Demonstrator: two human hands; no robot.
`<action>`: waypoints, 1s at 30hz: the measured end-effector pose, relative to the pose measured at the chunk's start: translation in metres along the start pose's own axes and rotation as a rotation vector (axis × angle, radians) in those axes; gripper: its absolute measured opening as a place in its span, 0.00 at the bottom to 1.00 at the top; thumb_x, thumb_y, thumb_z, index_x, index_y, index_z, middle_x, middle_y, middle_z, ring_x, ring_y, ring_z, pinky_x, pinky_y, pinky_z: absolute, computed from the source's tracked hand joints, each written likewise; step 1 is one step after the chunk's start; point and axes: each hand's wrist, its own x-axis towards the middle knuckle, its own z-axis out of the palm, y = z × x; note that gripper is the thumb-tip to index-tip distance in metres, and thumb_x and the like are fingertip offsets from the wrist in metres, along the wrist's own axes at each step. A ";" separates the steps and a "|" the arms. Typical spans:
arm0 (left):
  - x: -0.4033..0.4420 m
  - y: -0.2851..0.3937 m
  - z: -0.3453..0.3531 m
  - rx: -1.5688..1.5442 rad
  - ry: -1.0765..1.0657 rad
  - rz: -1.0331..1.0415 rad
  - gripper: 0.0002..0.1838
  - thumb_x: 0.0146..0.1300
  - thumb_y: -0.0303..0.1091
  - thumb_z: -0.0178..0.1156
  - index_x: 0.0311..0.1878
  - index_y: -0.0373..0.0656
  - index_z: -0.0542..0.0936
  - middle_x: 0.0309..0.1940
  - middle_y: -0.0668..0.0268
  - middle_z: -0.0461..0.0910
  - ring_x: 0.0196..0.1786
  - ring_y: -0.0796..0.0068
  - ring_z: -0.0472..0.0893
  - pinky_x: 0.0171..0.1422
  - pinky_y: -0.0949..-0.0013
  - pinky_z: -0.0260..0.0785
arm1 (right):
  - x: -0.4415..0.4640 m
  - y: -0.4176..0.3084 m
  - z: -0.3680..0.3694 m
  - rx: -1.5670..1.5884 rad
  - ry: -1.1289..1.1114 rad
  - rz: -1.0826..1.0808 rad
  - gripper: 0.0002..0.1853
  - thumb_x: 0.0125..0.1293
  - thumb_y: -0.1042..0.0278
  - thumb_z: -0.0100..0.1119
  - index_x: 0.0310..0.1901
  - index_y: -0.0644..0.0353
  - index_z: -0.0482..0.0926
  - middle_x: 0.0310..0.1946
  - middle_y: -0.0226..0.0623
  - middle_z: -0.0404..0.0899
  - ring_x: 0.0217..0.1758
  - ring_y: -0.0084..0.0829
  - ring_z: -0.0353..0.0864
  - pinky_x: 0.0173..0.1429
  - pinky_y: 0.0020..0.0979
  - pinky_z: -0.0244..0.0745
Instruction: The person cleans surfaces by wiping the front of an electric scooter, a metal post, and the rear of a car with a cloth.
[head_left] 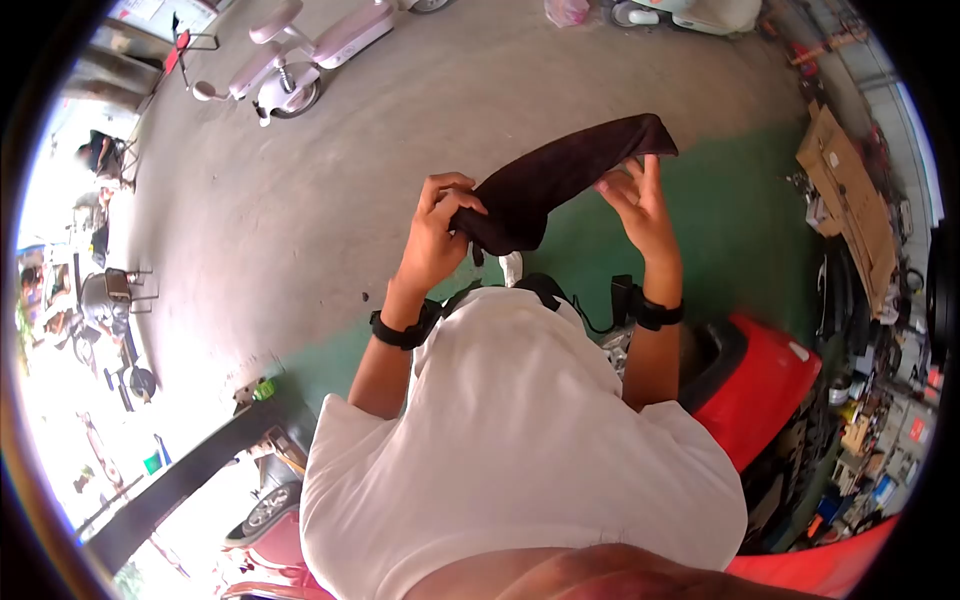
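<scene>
A dark brown or maroon cloth is stretched between my two hands in front of my white shirt. Its left end is bunched in my left hand, whose fingers are curled round it. The cloth's far right corner rests on the raised fingertips of my right hand, with the fingers pressed against its lower edge and the palm showing. Part of the cloth sags between the hands. Black bands are on both wrists.
A pinkish scooter stands at the upper left. Close by my right side is a red vehicle body. Cardboard and cluttered parts line the right wall. A dark red vehicle is at lower left; chairs stand farther left.
</scene>
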 end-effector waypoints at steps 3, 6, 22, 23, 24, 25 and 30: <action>-0.003 0.007 0.028 -0.117 0.047 -0.181 0.28 0.41 0.08 0.49 0.49 0.40 0.74 0.54 0.59 0.73 0.51 0.57 0.78 0.51 0.60 0.74 | 0.008 -0.003 -0.022 0.009 0.032 0.165 0.22 0.72 0.78 0.61 0.55 0.64 0.55 0.47 0.45 0.80 0.48 0.29 0.85 0.54 0.27 0.79; 0.037 -0.025 -0.015 -0.085 0.137 -0.288 0.21 0.44 0.11 0.53 0.44 0.38 0.72 0.45 0.54 0.75 0.43 0.54 0.78 0.44 0.59 0.72 | 0.089 0.057 0.020 0.071 0.016 0.072 0.26 0.70 0.77 0.64 0.58 0.66 0.55 0.42 0.41 0.81 0.45 0.26 0.84 0.50 0.26 0.79; 0.107 -0.225 -0.154 0.237 0.212 -0.626 0.17 0.50 0.32 0.70 0.41 0.37 0.76 0.36 0.51 0.79 0.44 0.43 0.79 0.45 0.51 0.72 | 0.330 0.113 0.221 -0.149 -0.349 0.232 0.30 0.63 0.80 0.63 0.68 0.60 0.70 0.34 0.29 0.80 0.34 0.18 0.75 0.42 0.24 0.73; 0.123 -0.235 -0.164 0.237 0.211 -0.622 0.17 0.50 0.32 0.70 0.41 0.37 0.76 0.36 0.51 0.79 0.44 0.43 0.79 0.45 0.51 0.72 | 0.347 0.120 0.234 -0.199 -0.319 0.125 0.29 0.62 0.81 0.62 0.66 0.59 0.71 0.35 0.30 0.80 0.34 0.19 0.75 0.43 0.24 0.73; 0.141 -0.235 -0.171 0.195 0.163 -0.654 0.15 0.53 0.35 0.69 0.40 0.39 0.78 0.34 0.52 0.81 0.40 0.43 0.80 0.43 0.51 0.72 | 0.355 0.116 0.244 -0.283 -0.364 0.026 0.32 0.58 0.84 0.61 0.67 0.57 0.71 0.45 0.35 0.79 0.41 0.22 0.76 0.46 0.26 0.74; 0.160 -0.236 -0.177 0.146 0.109 -0.689 0.13 0.56 0.38 0.68 0.39 0.40 0.79 0.32 0.53 0.83 0.37 0.43 0.81 0.40 0.50 0.73 | 0.364 0.091 0.260 -0.344 -0.491 0.043 0.40 0.57 0.85 0.57 0.74 0.56 0.63 0.63 0.40 0.73 0.59 0.28 0.76 0.60 0.31 0.75; 0.231 -0.255 -0.201 0.125 0.142 -0.556 0.13 0.66 0.44 0.61 0.37 0.44 0.83 0.29 0.56 0.84 0.32 0.47 0.82 0.36 0.51 0.73 | 0.406 0.138 0.298 -0.258 -0.643 -0.185 0.52 0.61 0.81 0.64 0.81 0.54 0.44 0.70 0.43 0.67 0.72 0.40 0.68 0.73 0.35 0.65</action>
